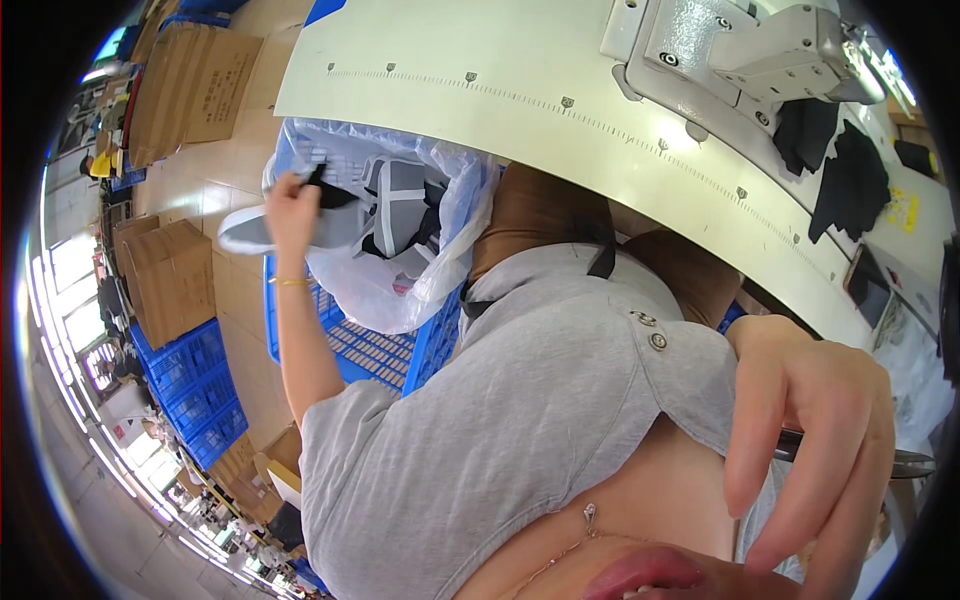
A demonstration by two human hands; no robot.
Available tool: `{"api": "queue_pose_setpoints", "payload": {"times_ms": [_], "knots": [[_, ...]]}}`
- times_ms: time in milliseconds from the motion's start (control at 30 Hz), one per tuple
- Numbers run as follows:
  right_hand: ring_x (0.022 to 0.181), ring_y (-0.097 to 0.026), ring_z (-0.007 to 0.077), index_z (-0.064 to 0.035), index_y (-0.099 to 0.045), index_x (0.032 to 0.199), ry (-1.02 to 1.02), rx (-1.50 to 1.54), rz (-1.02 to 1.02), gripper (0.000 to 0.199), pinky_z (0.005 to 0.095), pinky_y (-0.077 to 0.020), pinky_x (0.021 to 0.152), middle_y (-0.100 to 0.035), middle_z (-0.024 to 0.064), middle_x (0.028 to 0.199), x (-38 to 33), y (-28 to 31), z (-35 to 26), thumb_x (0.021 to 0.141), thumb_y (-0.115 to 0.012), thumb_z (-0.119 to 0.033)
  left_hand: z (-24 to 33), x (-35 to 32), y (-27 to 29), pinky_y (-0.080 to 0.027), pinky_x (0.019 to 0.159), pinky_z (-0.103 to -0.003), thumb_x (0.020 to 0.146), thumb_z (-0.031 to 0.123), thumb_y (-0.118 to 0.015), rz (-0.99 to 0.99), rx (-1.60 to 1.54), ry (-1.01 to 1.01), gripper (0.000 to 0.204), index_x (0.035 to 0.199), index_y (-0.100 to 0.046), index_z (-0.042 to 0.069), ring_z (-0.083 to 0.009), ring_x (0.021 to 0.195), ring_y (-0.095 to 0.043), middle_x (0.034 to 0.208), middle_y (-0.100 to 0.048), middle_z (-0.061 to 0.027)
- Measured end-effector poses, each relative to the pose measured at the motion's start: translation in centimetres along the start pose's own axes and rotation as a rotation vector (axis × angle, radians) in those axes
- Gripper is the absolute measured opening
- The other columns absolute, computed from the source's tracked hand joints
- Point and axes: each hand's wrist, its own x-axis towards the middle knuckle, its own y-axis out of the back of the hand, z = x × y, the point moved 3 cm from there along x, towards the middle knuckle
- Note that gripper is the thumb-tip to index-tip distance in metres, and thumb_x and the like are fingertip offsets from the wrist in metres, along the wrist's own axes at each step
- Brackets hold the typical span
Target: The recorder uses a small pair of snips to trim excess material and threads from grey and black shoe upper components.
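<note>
At the left, my left hand [292,215] is over a clear plastic bag [440,275] set in a blue crate [375,350]. Its fingers close on a grey-and-black fabric piece [338,222], slightly smeared by motion. More grey fabric pieces with white trim [402,200] and black parts lie inside the bag. My right hand [815,430] is raised close at the lower right, its fingers curled round a dark metal tool with a pointed tip [912,464]. Most of that tool is hidden behind the fingers, so its kind does not show.
A pale worktable [450,50] with a printed ruler scale spans the top and carries a white sewing machine [740,60]. Black fabric scraps [850,180] lie beside the machine. Cardboard boxes [170,280] and stacked blue crates [195,390] stand on the floor at the left.
</note>
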Motion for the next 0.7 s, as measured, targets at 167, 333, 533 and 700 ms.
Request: {"api": "queue_pose_setpoints", "payload": {"times_ms": [167, 333, 533, 700], "knots": [[0.095, -0.065, 0.0171, -0.0031, -0.073, 0.088, 0.139, -0.040, 0.005, 0.027, 0.0314, -0.0537, 0.075, -0.071, 0.0031, 0.106, 0.3, -1.0, -0.5, 0.095, -0.047, -0.006, 1.2, -1.5, -6.8, -0.051, 0.069, -0.040, 0.079, 0.042, -0.077, -0.380, 0.227, -0.126, 0.042, 0.083, -0.064, 0.002, -0.0321, 0.074, -0.067, 0.078, -0.068, -0.0160], [0.099, -0.065, 0.0231, -0.0002, -0.070, 0.085, 0.051, 0.017, -0.007, 0.024, 0.0340, -0.0552, 0.075, -0.071, 0.0082, 0.111, 1.2, -0.9, -1.1, 0.095, -0.048, -0.007, 16.3, 7.8, -0.4, -0.049, 0.065, -0.043, 0.087, 0.040, -0.068, 0.059, 0.262, -0.301, 0.036, 0.085, -0.066, 0.004, -0.0345, 0.070, -0.065, 0.075, -0.068, -0.0131], [0.082, -0.046, 0.0124, 0.0013, -0.063, 0.057, -0.061, -0.179, 0.259, 0.053, 0.0196, -0.0310, 0.040, -0.075, 0.0119, 0.101, 3.7, -4.0, -0.3, 0.103, -0.045, -0.019, 26.6, 23.8, -5.8, -0.044, 0.098, -0.046, 0.083, 0.054, -0.067, 0.327, 0.241, -0.984, 0.069, 0.134, -0.056, 0.010, -0.0343, 0.118, -0.056, 0.132, -0.058, -0.0142], [0.084, -0.059, 0.0256, -0.0031, -0.054, 0.062, 0.242, -0.236, 0.234, 0.036, 0.0298, -0.0468, 0.054, -0.073, 0.0169, 0.097, 1.6, -3.4, -0.9, 0.096, -0.053, -0.017, 26.8, 31.2, -12.5, -0.035, 0.103, -0.060, 0.072, 0.080, -0.057, 0.223, 0.466, -0.749, 0.098, 0.144, -0.046, 0.014, -0.0378, 0.126, -0.050, 0.145, -0.049, -0.0136]]}}
